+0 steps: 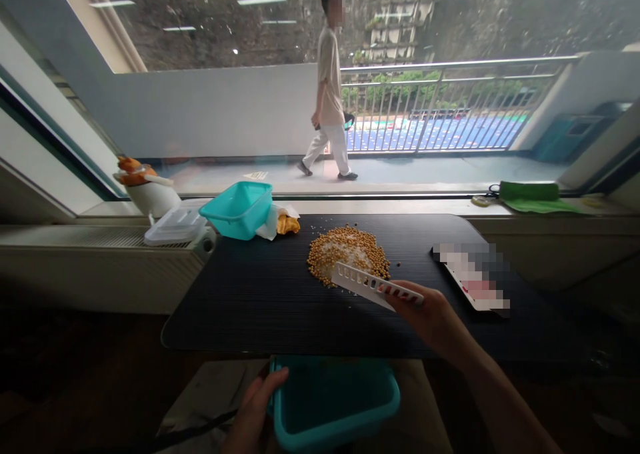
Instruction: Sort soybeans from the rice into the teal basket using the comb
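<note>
Black table (pixel 250 301) under beans (pixel 317 253), white grains (pixel 345 249), 1 teal box (pixel 238 215).

Holding white slotted scraper (pixel 363 289) in right hand (pixel 425 309) | angling toward bean pile (pixel 350 247) ahead | gripping teal container's (pixel 340 431) rim in left hand (pixel 257 401)

Pale daylight beyond both hands, deep gloom below them.
Light enters through the wide glass window (pixel 225 37) ahead of the right hand (pixel 423 307), where long white lamp-like reflections (pixel 262 0) glare on the pane; the black wood-grained tabletop (pixel 240 301) takes only a faint sheen. The rectangular teal plastic tub (pixel 345 431) in the left hand (pixel 255 401) is shadowed inside. Blocky pixelation hides much of the flat, pale-edged slab (pixel 470 284) right of the right hand; wide-angle distortion slants the outer edges.
</note>
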The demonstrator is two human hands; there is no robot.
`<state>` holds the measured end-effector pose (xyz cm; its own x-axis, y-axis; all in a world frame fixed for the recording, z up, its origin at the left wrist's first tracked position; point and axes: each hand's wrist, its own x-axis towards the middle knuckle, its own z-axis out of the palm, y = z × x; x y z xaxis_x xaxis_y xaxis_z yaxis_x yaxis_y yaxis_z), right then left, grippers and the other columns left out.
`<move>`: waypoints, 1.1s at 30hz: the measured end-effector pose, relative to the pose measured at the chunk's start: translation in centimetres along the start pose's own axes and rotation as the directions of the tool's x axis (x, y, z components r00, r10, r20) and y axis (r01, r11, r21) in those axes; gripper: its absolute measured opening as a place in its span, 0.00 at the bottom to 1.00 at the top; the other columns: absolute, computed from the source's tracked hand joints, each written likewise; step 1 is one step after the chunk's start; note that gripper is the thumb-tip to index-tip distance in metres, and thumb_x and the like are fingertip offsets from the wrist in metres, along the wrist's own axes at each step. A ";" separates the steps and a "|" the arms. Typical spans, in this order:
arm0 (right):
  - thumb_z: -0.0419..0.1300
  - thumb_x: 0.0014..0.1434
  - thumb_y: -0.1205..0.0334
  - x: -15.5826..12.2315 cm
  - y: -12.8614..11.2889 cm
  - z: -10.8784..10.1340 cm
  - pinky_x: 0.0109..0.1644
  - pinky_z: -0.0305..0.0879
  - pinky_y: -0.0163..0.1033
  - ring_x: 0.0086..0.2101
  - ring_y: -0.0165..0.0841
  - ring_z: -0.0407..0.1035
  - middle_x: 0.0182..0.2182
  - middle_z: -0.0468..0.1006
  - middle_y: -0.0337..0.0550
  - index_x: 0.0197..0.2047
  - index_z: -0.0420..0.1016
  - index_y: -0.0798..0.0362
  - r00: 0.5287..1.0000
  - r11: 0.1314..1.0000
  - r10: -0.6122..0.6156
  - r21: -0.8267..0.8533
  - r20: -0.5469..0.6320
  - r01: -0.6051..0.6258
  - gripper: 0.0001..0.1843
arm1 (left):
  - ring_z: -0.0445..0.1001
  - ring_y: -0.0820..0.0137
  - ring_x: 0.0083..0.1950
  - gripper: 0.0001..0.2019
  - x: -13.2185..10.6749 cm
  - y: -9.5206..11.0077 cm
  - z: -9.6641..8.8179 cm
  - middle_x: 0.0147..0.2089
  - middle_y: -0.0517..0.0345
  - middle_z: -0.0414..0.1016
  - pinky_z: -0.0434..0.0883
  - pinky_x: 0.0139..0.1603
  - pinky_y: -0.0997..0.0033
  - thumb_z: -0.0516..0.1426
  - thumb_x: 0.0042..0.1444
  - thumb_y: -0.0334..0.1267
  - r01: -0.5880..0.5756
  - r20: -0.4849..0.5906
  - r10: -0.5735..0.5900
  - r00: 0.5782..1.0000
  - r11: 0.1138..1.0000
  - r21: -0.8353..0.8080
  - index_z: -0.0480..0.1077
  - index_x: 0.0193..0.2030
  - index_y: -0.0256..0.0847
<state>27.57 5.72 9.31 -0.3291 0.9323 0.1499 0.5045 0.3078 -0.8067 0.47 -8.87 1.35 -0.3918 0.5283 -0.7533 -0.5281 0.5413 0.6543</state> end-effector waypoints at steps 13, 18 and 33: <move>0.56 0.62 0.55 -1.8 -1.5 -0.3 0.29 0.64 0.33 0.27 0.33 0.70 0.28 0.80 0.41 0.40 0.81 0.55 0.986 1.000 -0.010 0.021 0.169 0.007 0.15 | 0.80 0.56 0.38 0.17 -0.5 0.3 0.3 0.31 0.53 0.80 0.72 0.46 0.58 0.69 0.43 0.39 -0.009 -0.004 0.008 1.000 1.000 -0.019 0.73 0.38 0.35; 0.55 0.64 0.54 -3.1 -2.7 -0.9 0.26 0.60 0.32 0.25 0.30 0.66 0.26 0.76 0.38 0.38 0.80 0.53 0.928 0.994 0.018 0.093 0.373 -0.057 0.15 | 0.81 0.55 0.39 0.17 -0.6 0.3 0.3 0.34 0.51 0.81 0.73 0.47 0.58 0.68 0.44 0.38 -0.006 0.000 0.006 1.000 0.999 -0.035 0.74 0.41 0.35; 0.58 0.61 0.53 1.4 -0.8 1.1 0.27 0.62 0.32 0.25 0.32 0.69 0.24 0.77 0.38 0.38 0.81 0.56 0.999 0.999 -0.036 -0.002 0.006 0.036 0.16 | 0.80 0.53 0.44 0.17 -0.5 0.7 -0.3 0.37 0.49 0.82 0.71 0.50 0.56 0.68 0.44 0.38 -0.003 -0.021 0.002 1.000 0.999 -0.045 0.74 0.41 0.35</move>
<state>25.77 6.56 9.55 -0.3521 0.9194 0.1753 0.4937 0.3416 -0.7997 0.06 -8.98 2.10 -0.4088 0.5151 -0.7533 -0.5605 0.5097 0.6527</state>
